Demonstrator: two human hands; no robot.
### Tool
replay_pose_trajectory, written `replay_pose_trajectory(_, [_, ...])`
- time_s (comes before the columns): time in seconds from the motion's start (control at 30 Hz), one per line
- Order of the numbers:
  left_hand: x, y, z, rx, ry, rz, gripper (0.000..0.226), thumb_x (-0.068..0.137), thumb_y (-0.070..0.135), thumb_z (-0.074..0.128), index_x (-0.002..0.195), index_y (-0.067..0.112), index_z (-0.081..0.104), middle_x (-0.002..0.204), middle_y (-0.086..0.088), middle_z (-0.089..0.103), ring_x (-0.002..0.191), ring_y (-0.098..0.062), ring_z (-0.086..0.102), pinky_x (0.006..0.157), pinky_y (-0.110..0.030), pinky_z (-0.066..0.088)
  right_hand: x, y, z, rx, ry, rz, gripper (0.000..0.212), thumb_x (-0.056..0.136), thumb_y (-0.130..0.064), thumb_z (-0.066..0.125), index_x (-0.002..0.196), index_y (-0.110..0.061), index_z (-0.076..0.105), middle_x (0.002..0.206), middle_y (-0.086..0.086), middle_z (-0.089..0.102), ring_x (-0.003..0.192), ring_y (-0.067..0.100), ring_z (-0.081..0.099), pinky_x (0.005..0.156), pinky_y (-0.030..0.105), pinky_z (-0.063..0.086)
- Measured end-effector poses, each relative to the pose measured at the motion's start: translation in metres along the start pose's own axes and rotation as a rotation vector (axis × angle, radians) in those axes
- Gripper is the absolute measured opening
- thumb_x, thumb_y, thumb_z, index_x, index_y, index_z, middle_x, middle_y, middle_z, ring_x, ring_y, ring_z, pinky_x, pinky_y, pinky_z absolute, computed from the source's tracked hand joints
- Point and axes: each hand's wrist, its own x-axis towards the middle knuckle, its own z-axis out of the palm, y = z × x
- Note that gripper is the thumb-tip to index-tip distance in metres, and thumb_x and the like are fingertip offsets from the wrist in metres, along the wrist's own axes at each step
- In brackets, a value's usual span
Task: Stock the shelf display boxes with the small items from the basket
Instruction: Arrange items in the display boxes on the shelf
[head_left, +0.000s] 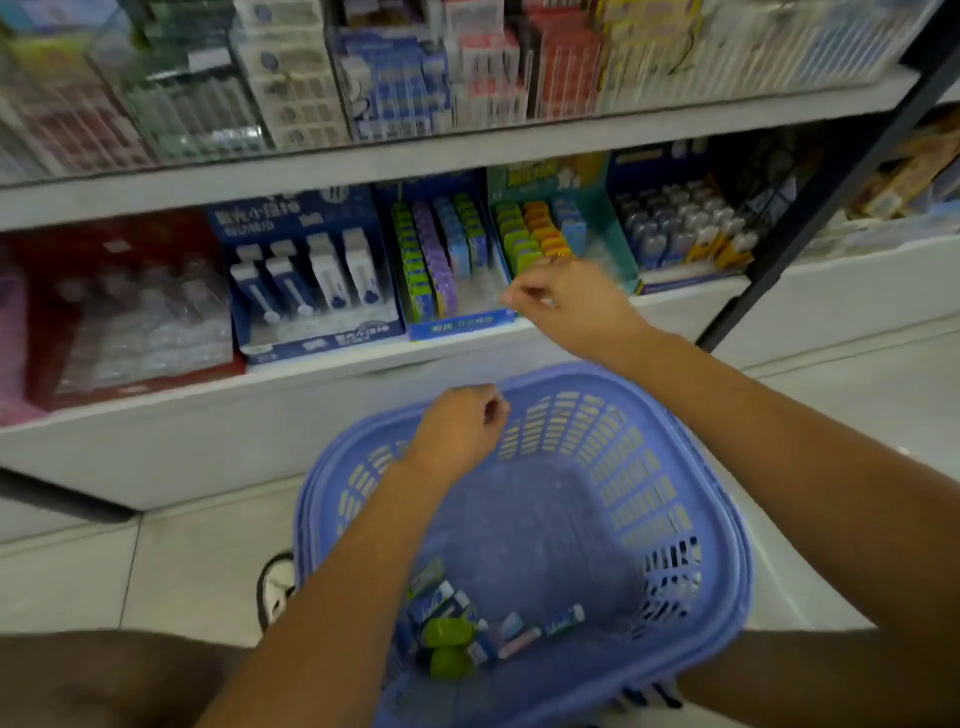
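A lilac plastic basket (691, 467) stands on the floor below me. Several small items lie at its near end, among them green ones (448, 631) and blue tubes (563, 621). My left hand (462, 426) hovers over the basket's far rim, fingers curled into a fist with the palm turned away. My right hand (563, 304) is blurred at the shelf edge, in front of the green display box (615, 244) of yellow and orange items. Its fingers are curled with nothing visible between them. To the left stands a blue display box (462, 325) with rows of green, purple and blue packs.
A larger blue box of white and blue packs (311, 291) and a red box (130, 312) fill the shelf's left side. A box of small bottles (680, 234) sits at the right beside a dark upright post (810, 208). My shoe (278, 587) is left of the basket.
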Motion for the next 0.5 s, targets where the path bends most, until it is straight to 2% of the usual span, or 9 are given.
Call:
replay_pose_trajectory(0.03, [-0.009,-0.013,0.009,0.053,-0.127,-0.081,0.020,0.091,0.014,0.048,0.084,0.002,0.063,0.098,-0.021,0.068,0.095,-0.034,0.063,0.079,-0.039,0.046,-0.017,-0.006,0.017,0.052,-0.064,0.031,0.017,0.092,-0.022,0.056,0.097,-0.012,0.069,0.086,0.005,0.069,0.076,0.019,0.058,0.066,0.021,0.037])
replay_pose_trajectory(0.1, [-0.031,-0.040,0.031,0.172,-0.447,-0.207,0.023,0.091,0.014,0.051,0.101,-0.001,0.066,0.110,-0.022,0.065,0.104,-0.032,0.061,0.087,-0.038,0.046,-0.053,-0.007,0.058,0.027,-0.357,0.098,0.028,0.090,-0.021,0.059,0.117,-0.015,0.062,0.101,0.005,0.069,0.091,0.021,0.062,0.078,0.026,0.041])
replay_pose_trajectory(0.17, [-0.058,-0.061,0.055,0.277,-0.765,-0.225,0.030,0.090,0.012,0.056,0.117,-0.001,0.062,0.122,-0.020,0.061,0.111,-0.032,0.058,0.094,-0.037,0.044,-0.088,0.002,0.101,-0.061,-0.709,0.144,0.039,0.089,-0.021,0.060,0.128,-0.015,0.055,0.117,0.008,0.064,0.109,0.024,0.058,0.089,0.029,0.041])
replay_pose_trajectory(0.23, [-0.083,-0.076,0.078,0.388,-0.978,-0.208,0.035,0.087,0.010,0.062,0.119,-0.003,0.059,0.124,-0.023,0.059,0.111,-0.035,0.057,0.094,-0.040,0.045,-0.116,0.014,0.140,-0.066,-0.947,0.199,0.045,0.088,-0.020,0.062,0.131,-0.014,0.052,0.127,0.010,0.058,0.117,0.026,0.052,0.094,0.029,0.038])
replay_pose_trajectory(0.33, [-0.110,-0.080,0.103,0.473,-1.025,-0.169,0.038,0.088,0.013,0.059,0.123,-0.002,0.054,0.128,-0.022,0.056,0.117,-0.036,0.054,0.097,-0.042,0.043,-0.142,0.019,0.182,-0.072,-1.151,0.189,0.047,0.085,-0.021,0.068,0.128,-0.010,0.054,0.125,0.013,0.058,0.115,0.028,0.052,0.092,0.031,0.039])
replay_pose_trajectory(0.43, [-0.116,-0.079,0.116,0.471,-0.898,-0.177,0.039,0.098,0.029,0.045,0.126,0.004,0.054,0.132,-0.017,0.054,0.123,-0.033,0.050,0.100,-0.040,0.038,-0.154,0.011,0.211,-0.061,-1.263,0.176,0.032,0.082,-0.020,0.071,0.109,-0.003,0.067,0.103,0.016,0.065,0.087,0.021,0.054,0.069,0.023,0.036])
replay_pose_trajectory(0.5, [-0.115,-0.080,0.118,0.453,-0.871,-0.193,0.042,0.097,0.037,0.046,0.123,0.006,0.057,0.129,-0.016,0.056,0.121,-0.032,0.051,0.099,-0.038,0.039,-0.157,0.007,0.226,-0.096,-1.321,0.187,0.034,0.082,-0.026,0.072,0.105,-0.001,0.068,0.100,0.015,0.064,0.083,0.020,0.052,0.067,0.023,0.036])
